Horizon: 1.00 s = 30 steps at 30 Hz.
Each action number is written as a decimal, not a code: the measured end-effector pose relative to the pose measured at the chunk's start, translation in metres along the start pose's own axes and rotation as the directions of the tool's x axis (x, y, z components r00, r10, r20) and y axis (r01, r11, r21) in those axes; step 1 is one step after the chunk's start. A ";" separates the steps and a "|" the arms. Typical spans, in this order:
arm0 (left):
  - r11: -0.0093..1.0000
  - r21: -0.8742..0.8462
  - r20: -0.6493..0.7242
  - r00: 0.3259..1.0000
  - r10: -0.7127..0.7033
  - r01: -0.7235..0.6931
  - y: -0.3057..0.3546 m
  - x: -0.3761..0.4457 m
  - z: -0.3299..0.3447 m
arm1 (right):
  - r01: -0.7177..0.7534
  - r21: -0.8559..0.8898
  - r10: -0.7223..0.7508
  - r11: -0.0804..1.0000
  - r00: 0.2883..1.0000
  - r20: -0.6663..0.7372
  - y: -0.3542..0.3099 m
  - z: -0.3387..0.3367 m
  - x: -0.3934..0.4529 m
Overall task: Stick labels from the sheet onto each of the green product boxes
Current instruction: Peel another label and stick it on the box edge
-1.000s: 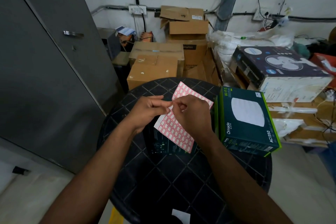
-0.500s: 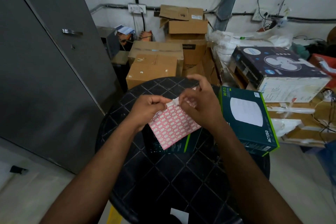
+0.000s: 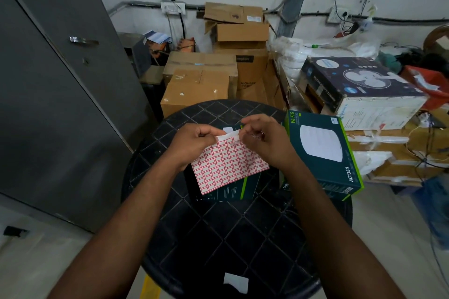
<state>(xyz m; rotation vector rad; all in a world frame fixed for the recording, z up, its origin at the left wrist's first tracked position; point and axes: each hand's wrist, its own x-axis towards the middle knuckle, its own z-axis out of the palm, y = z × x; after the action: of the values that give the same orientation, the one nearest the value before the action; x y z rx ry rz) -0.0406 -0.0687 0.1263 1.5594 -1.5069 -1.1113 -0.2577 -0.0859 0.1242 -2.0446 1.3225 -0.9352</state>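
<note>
Both hands close together over the label sheet [image 3: 228, 165]: left hand [image 3: 194, 145] pinches its top edge, right hand [image 3: 264, 143] picks at a label. One green box [image 3: 218, 189] lies under the sheet, another [image 3: 323, 153] just right of the right hand. Neither shows a red-bordered label; labelling likely barely begun.

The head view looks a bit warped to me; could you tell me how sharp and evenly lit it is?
Head view: wide-angle bending bows the grey cabinet door and wall pipes; light is soft and even, without hard shadows; the label sheet grid and the green box print read clearly; both hands' fingertips look slightly blurred; the black table shows faint sheen.
</note>
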 end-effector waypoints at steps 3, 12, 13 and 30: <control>1.000 -0.019 -0.015 1.000 -0.007 0.007 0.001 0.000 0.001 | -0.003 0.043 0.007 0.999 0.995 -0.096 -0.001 0.004 -0.003; 0.999 0.009 -0.055 0.998 -0.034 0.034 0.005 0.003 0.003 | 0.140 -0.131 -0.187 0.981 0.859 -0.476 -0.004 0.048 -0.017; 0.999 0.014 -0.054 0.998 -0.035 0.036 0.005 0.003 0.004 | 0.154 -0.143 -0.205 0.978 0.852 -0.482 -0.002 0.053 -0.017; 0.997 0.042 -0.046 0.997 -0.069 0.071 0.009 0.010 0.003 | 0.189 -0.326 -0.308 0.926 0.878 -0.367 0.026 0.072 -0.016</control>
<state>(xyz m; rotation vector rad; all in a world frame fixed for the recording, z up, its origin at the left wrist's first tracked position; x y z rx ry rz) -0.0475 -0.0793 0.1322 1.6669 -1.4660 -1.0824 -0.2203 -0.0762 0.0561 -2.3681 1.4944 -1.4343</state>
